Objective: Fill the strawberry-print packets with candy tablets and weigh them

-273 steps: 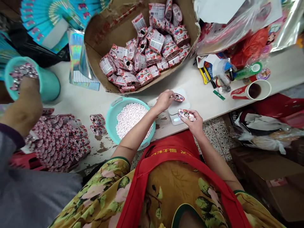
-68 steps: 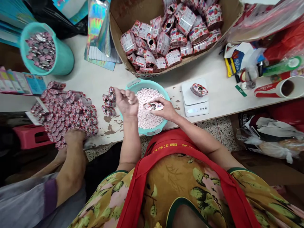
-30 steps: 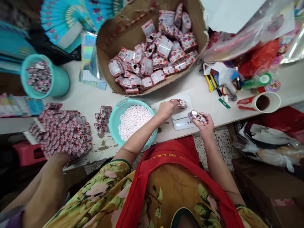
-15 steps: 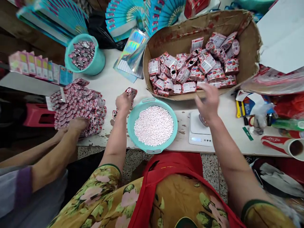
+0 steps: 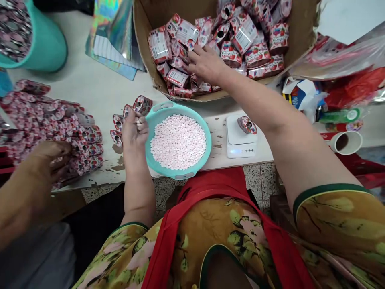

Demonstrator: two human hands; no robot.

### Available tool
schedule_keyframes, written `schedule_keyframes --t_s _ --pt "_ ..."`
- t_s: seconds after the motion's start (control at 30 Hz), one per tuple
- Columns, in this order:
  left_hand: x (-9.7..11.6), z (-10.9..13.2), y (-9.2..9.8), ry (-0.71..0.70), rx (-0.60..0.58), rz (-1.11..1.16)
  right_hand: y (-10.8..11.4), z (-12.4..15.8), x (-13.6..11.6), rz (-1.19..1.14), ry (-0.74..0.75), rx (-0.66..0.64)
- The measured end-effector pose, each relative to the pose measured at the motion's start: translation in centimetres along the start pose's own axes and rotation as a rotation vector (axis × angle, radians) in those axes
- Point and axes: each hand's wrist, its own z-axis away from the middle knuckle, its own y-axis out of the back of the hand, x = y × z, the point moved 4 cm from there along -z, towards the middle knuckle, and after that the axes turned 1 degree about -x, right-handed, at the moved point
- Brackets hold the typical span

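My left hand (image 5: 135, 127) is curled, palm up, around a few white candies at the left rim of the teal basin (image 5: 208, 140). Pink-white candies (image 5: 180, 140) fill much of that basin. Several small printed packets (image 5: 118, 121) stand beside my left hand, and one more packet (image 5: 142, 105) touches its fingertips or lies just behind them. My right hand (image 5: 204, 62) reaches into the cardboard box (image 5: 150, 64), its bent fingers over the printed packets (image 5: 177, 77); whether it grips one is unclear. On the white scale (image 5: 237, 138) lies a packet (image 5: 247, 125).
Another person's hand (image 5: 57, 158) touches the large pile of packets (image 5: 87, 136) at the left. A teal bucket (image 5: 51, 48) and shiny holographic sheets (image 5: 117, 36) are behind. At right are a paper cup (image 5: 345, 142) and plastic bags (image 5: 351, 90).
The view has shifted closer. My right hand has left the scale, where a packet now lies, and reached into the box. My left hand has turned palm up and now holds candies.
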Motion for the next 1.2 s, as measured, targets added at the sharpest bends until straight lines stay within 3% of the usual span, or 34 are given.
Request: schedule_keyframes --t_s 0.13,0.2,0.3,0.4,0.47,0.57,0.63,0.73,0.87,1.2 --pt "-2.2 4.6 -4.4 0.065 -0.055 0.039 4.5 5.1 -0.3 0.100 -0.093 0.136" --pt "-4.3 5.9 -7.6 0.120 -0.144 -0.054 7.0 10.1 -0.3 0.010 -0.133 0.356" --pt "-8.0 6.8 -13.3 0.204 -0.329 -0.273 9.2 20.1 0.9 -0.265 -0.214 0.747" --pt "-10.6 7.0 -19.8 0.126 -0.546 -0.598 8.2 30.5 3.0 -0.442 -0.342 1.008" --pt "-11.5 7.0 -24.3 -0.054 -0.700 -0.869 6.2 36.7 4.2 -0.485 -0.488 1.121" --pt "-12.5 6.9 -29.9 -0.358 -0.847 -1.269 2.9 43.5 5.2 -0.533 -0.684 1.171" --pt "-13.3 6.8 -32.2 -0.473 -0.875 -1.494 1.4 46.4 5.3 -0.563 -0.779 1.189" --pt "-14.5 6.6 -33.7 -0.550 -0.897 -1.710 0.3 48.5 5.1 -0.608 -0.845 1.228" --pt "-15.0 6.7 -33.9 -0.585 -0.889 -1.768 0.2 49.0 5.2 -0.651 -0.864 1.259" --pt "-14.7 6.0 -33.8 -0.516 -0.838 -1.506 0.1 47.8 5.9 -0.688 -0.838 1.239"
